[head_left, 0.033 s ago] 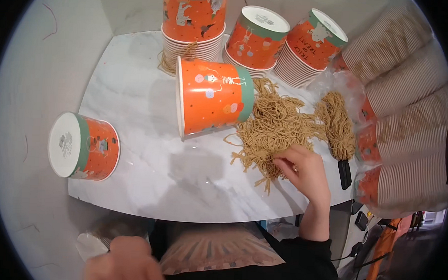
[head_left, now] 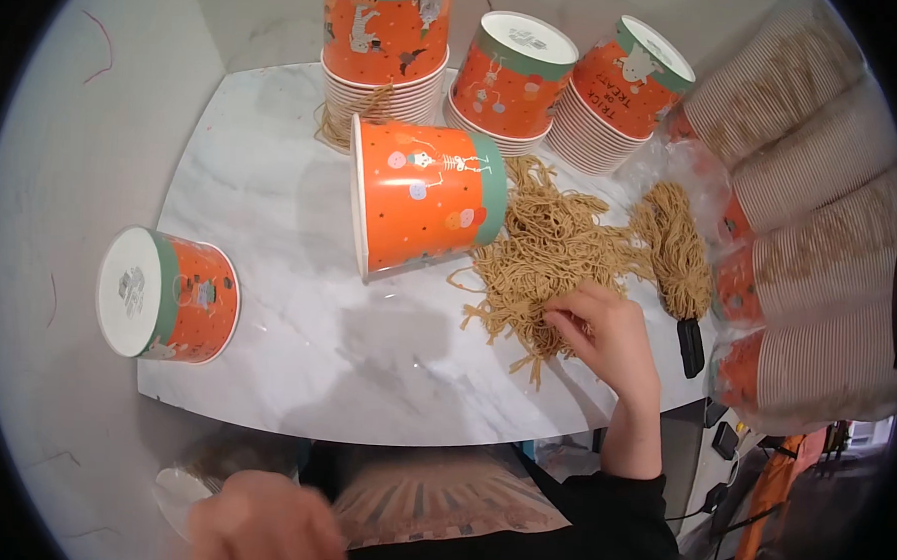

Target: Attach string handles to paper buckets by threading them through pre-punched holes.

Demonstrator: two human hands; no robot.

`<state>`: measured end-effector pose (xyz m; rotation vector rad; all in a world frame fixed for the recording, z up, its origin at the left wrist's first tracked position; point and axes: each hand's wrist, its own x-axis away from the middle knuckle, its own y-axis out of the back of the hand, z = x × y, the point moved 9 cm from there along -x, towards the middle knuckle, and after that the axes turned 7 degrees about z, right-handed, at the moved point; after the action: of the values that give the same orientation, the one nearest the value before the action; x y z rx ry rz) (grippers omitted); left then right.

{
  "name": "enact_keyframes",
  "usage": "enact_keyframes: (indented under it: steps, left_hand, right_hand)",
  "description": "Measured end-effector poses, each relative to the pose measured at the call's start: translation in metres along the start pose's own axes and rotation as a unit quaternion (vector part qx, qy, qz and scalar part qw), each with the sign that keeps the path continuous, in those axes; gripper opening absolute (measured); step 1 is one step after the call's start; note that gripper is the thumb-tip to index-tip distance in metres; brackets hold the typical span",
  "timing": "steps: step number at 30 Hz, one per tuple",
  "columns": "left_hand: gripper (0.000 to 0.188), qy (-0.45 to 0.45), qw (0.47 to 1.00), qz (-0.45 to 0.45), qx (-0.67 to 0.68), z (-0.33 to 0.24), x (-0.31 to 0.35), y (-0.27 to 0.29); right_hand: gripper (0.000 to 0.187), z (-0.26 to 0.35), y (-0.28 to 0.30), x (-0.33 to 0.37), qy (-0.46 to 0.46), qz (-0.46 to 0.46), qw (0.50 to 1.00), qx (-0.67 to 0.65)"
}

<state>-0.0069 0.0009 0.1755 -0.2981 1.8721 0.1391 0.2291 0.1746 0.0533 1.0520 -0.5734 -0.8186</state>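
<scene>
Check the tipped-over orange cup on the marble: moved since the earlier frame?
No. The tipped orange cup lies on its side in the same spot, its base against the noodle pile, just in front of the cup stacks as before.

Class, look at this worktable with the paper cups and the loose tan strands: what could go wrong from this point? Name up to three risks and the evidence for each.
1. The right hand is in the strand pile, which is tangled; pulling a pinch may drag extra strands off the marble table.
2. The orange cup on its side could roll.
3. The small black object lies near the table edge and might be knocked off.
</scene>
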Motion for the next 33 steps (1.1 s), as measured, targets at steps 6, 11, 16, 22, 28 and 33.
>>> enact_keyframes:
  steps: [6, 11, 16, 22, 28, 33]
  left_hand:
    - [0.027, 0.116, 0.639, -0.058, -0.758, 0.061, -0.017, -0.047]
    - [0.068, 0.041, 0.533, 0.36, -0.764, 0.096, -0.046, -0.046]
    - [0.065, 0.029, 0.493, 0.393, -0.776, 0.087, -0.047, -0.048]
    - [0.059, 0.008, 0.528, 0.271, -0.805, 0.056, -0.043, -0.031]
    - [0.042, 0.299, 0.631, -0.035, -0.715, 0.081, 0.025, 0.042]
    - [0.032, 0.331, 0.644, -0.022, -0.689, 0.09, 0.057, 0.06]
  right_hand:
    - [0.011, 0.058, -0.035, -0.046, 0.204, 0.009, 0.979, 0.016]
    - [0.011, 0.044, -0.066, -0.056, 0.188, -0.067, 0.973, 0.115]
    - [0.012, 0.043, -0.067, -0.057, 0.217, -0.071, 0.965, 0.13]
    - [0.011, 0.021, -0.029, -0.046, 0.129, -0.033, 0.983, -0.13]
    - [0.014, 0.058, 0.0, -0.001, 0.174, -0.028, 0.949, -0.261]
    - [0.018, 0.091, 0.0, 0.012, 0.207, -0.025, 0.962, -0.174]
